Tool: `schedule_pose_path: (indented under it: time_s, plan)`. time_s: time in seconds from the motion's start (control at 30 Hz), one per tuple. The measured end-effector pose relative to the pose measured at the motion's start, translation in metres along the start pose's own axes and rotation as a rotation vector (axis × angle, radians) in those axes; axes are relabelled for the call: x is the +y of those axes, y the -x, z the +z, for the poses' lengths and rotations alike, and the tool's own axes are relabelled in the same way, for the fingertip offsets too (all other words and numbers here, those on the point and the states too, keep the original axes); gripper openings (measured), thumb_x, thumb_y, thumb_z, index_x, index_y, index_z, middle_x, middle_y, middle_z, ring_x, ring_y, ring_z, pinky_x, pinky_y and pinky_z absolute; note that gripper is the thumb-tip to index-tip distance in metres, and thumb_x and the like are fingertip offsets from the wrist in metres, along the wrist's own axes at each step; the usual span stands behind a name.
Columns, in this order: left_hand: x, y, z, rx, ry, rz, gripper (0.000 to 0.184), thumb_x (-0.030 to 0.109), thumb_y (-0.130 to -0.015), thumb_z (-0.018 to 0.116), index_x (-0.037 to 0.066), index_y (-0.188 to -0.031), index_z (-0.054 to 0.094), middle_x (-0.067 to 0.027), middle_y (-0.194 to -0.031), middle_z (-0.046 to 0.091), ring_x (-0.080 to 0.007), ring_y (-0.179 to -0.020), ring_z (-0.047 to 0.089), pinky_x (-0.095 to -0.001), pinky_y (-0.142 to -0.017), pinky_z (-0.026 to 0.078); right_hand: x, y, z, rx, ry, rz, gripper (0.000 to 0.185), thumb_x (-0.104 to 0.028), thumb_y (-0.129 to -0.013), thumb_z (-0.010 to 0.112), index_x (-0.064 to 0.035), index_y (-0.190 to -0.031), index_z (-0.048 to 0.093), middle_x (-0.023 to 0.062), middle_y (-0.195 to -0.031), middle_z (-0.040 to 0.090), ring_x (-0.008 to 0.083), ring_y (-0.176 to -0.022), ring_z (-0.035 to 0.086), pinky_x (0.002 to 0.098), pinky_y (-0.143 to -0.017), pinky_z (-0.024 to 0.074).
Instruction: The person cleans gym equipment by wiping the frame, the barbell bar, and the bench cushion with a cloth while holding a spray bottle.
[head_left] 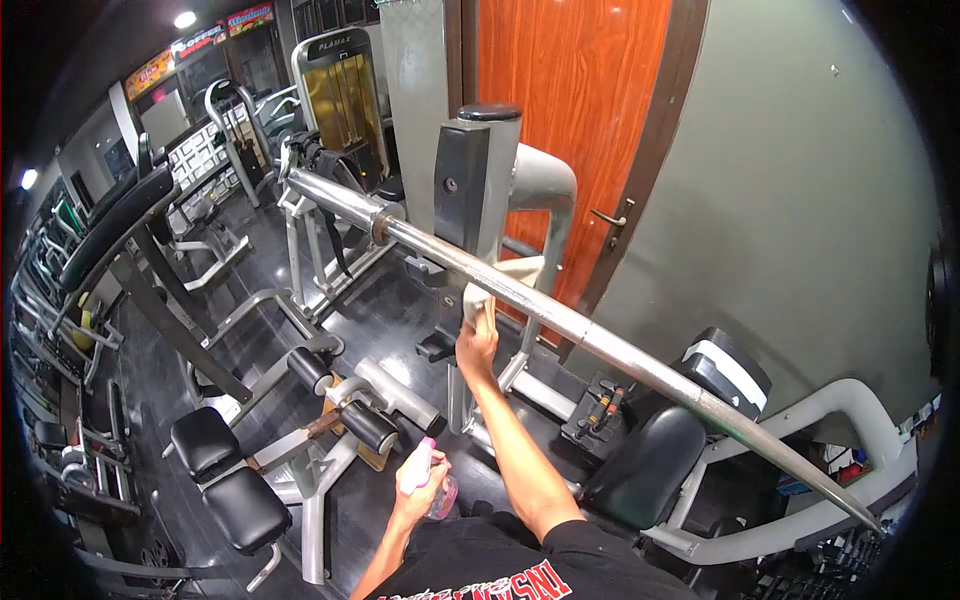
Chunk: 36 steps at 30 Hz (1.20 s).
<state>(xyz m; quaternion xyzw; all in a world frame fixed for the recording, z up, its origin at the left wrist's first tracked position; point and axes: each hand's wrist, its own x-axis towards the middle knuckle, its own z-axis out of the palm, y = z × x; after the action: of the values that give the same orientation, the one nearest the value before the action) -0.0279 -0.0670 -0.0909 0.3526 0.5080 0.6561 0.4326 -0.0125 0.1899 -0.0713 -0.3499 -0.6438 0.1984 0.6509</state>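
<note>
My left hand (428, 484) is closed around a spray bottle with a pink-and-white trigger head (417, 464), low in front of my body. Its clear lower part shows just under my fingers. My right arm reaches forward, and my right hand (477, 345) presses a pale cloth (475, 298) against the grey and black upright (463, 185) of a bench rack. Part of the cloth shows behind the bar, on the far side of the upright. A long steel barbell (500, 284) without plates crosses just above my right hand.
A black padded seat (645, 468) stands at the right, beside a curved grey frame (860, 400). To the left is a leg machine with black pads (245, 508). An orange wooden door (570, 90) and a grey wall (790, 180) lie behind the rack. Other gym machines fill the left.
</note>
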Motion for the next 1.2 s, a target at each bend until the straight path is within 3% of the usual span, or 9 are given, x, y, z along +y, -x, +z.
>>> schedule_pose_path:
  time_s: [0.2,0.3,0.4,0.57,0.73,0.77,0.87,1.1,1.2]
  plan:
    - [-0.001,-0.008,-0.006,-0.011,0.032,0.038,0.023,-0.001,-0.086,0.055,-0.002,-0.107,0.046,-0.0138,-0.087,0.057,-0.0191,-0.057,0.059,-0.0326,-0.059,0.052,0.080,0.127,-0.016,-0.330,-0.177,0.752,0.041,-0.011,-0.091,0.045,-0.0030,-0.131,0.043,0.0217,-0.110,0.059,0.0297,-0.097,0.061,0.0345,-0.081,0.0472]
    - [0.004,-0.012,-0.003,-0.028,0.054,0.032,0.022,-0.001,-0.086,0.054,-0.001,-0.107,0.047,-0.0142,-0.089,0.057,-0.0193,-0.059,0.060,-0.0325,-0.060,0.052,0.085,0.111,-0.007,-0.014,-0.127,0.336,0.041,-0.009,-0.091,0.042,-0.0053,-0.133,0.042,0.0213,-0.123,0.052,0.0283,-0.109,0.056,0.0331,-0.083,0.0451]
    - [0.013,-0.012,0.003,-0.013,0.151,0.054,0.020,-0.002,-0.085,0.056,-0.004,-0.105,0.051,-0.0133,-0.087,0.058,-0.0168,-0.060,0.059,-0.0297,-0.058,0.051,0.102,0.037,0.001,-0.023,-0.454,0.792,0.045,-0.008,-0.092,0.043,-0.0048,-0.137,0.035,0.0081,-0.117,0.052,0.0142,-0.090,0.051,0.0263,-0.076,0.0442]
    - [0.019,-0.012,-0.001,-0.066,0.193,0.034,0.020,-0.002,-0.086,0.053,-0.002,-0.106,0.048,-0.0140,-0.090,0.057,-0.0185,-0.062,0.059,-0.0309,-0.060,0.051,0.032,-0.138,-0.016,-0.107,-0.742,0.311,0.035,-0.024,-0.096,0.044,-0.0072,-0.127,0.046,0.0011,-0.098,0.056,0.0037,-0.061,0.046,0.0190,-0.052,0.0391]
    - [0.015,-0.019,-0.003,-0.041,0.163,0.028,0.021,0.001,-0.087,0.052,0.001,-0.107,0.044,-0.0150,-0.088,0.055,-0.0204,-0.059,0.058,-0.0337,-0.062,0.050,0.090,-0.078,0.011,0.060,-0.722,0.192,0.036,-0.015,-0.092,0.046,-0.0023,-0.126,0.044,0.0128,-0.129,0.047,0.0223,-0.117,0.046,0.0305,-0.098,0.0343]
    - [0.013,-0.015,-0.003,-0.034,0.166,0.019,0.021,0.001,-0.087,0.052,0.001,-0.107,0.045,-0.0148,-0.088,0.055,-0.0204,-0.059,0.058,-0.0337,-0.061,0.050,0.044,-0.061,-0.024,-0.199,-0.344,0.601,0.025,-0.013,-0.094,0.046,-0.0012,-0.116,0.051,0.0116,-0.098,0.059,0.0179,-0.093,0.055,0.0350,-0.080,0.0428]
    - [0.008,-0.013,-0.001,-0.044,0.145,0.024,0.021,-0.001,-0.086,0.051,0.000,-0.107,0.045,-0.0145,-0.087,0.055,-0.0208,-0.059,0.059,-0.0334,-0.060,0.051,0.071,0.010,-0.037,-0.210,0.130,0.137,0.026,-0.019,-0.093,0.047,-0.0033,-0.113,0.053,0.0252,-0.102,0.059,0.0370,-0.095,0.059,0.0428,-0.079,0.0447]
    - [0.004,-0.021,0.011,-0.079,0.252,-0.026,0.019,-0.001,-0.088,0.053,-0.001,-0.106,0.047,-0.0129,-0.086,0.055,-0.0174,-0.062,0.059,-0.0300,-0.062,0.050,0.004,-0.006,-0.067,-0.101,-0.356,0.477,0.029,-0.011,-0.093,0.045,0.0047,-0.116,0.052,0.0211,-0.115,0.056,0.0306,-0.110,0.052,0.0373,-0.096,0.0371]
    - [0.006,-0.025,0.014,-0.111,0.187,-0.007,0.018,-0.001,-0.088,0.053,-0.002,-0.105,0.047,-0.0125,-0.085,0.055,-0.0163,-0.062,0.058,-0.0301,-0.063,0.050,0.011,-0.041,-0.042,-0.158,0.273,-0.075,0.033,-0.003,-0.084,0.047,0.0056,-0.115,0.051,0.0244,-0.117,0.052,0.0390,-0.109,0.049,0.0415,-0.096,0.0352]
